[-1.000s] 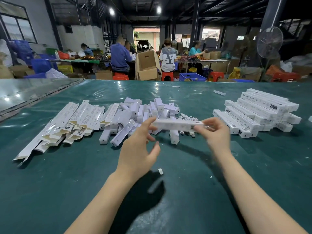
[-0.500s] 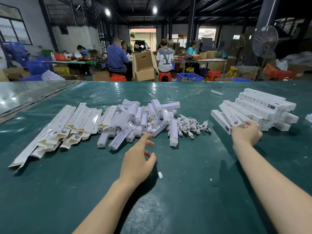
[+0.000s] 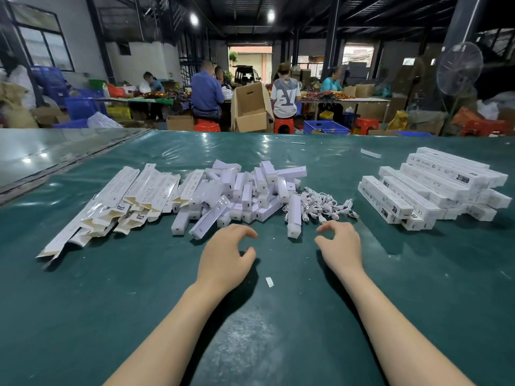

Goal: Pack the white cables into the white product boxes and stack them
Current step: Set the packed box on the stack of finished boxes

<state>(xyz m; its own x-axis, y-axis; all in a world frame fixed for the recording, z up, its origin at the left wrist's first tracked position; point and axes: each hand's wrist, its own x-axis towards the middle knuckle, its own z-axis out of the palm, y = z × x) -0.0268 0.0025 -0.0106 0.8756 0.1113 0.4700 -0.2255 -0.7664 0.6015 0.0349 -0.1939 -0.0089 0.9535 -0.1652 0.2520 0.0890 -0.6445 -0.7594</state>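
left hand (image 3: pixel 223 257): empty, fingers loosely curled with the thumb apart, low over the green table (image 3: pixel 139 316), just in front of the heap of short boxes.
right hand (image 3: pixel 338 246): empty too, fingers loosely curled, just in front of the white cables; we see nothing pinched.
white cables (image 3: pixel 323 203): a small tangled bundle on the table, between the heap and the finished stack.
long box (image 3: pixel 294 215): lies end toward us at the bundle's left edge; we cannot tell whether it is filled.
heap of short boxes (image 3: pixel 245 193): many white boxes jumbled mid-table.
flat sleeves (image 3: pixel 131 199): a fan of long, unassembled cartons at the far left.
finished stack (image 3: pixel 434 188): closed printed boxes piled in crossed layers at the right, well apart from both hands.
done: we judge a fair share packed, since the stack stands several layers high.
left: the bundle, the heap and the sleeves lie unpacked, so we judge much work is ahead; no box is in hand.
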